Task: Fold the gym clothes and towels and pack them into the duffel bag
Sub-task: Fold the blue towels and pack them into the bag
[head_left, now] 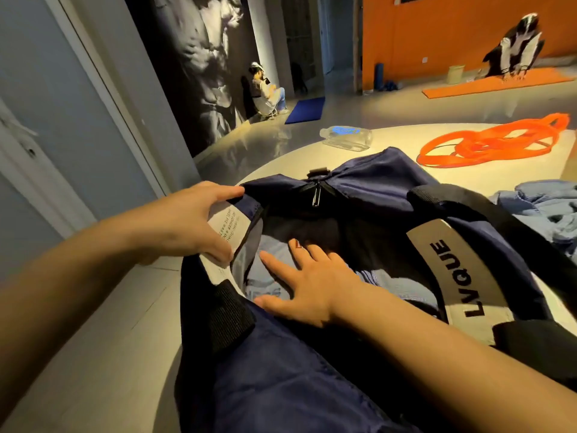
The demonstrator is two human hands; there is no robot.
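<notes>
Head view: navy duffel bag [312, 370] lies unzipped on the round table [390, 145]. My left hand [193, 220] pinches the bag's left rim, holding the mouth wide. My right hand [309, 282], fingers spread flat, presses a folded blue garment [274, 270] inside. More blue clothes [543, 207] heaped right of the bag. Orange bands [496, 142] and water bottle [346, 137] beyond.

Left hand [193, 223] reaches in from lower left, forearm bare, thumb and fingers curled, pinching a fabric edge. Right hand [307, 282] comes from lower right, palm down, fingers straight and spread, pressing flat.
</notes>
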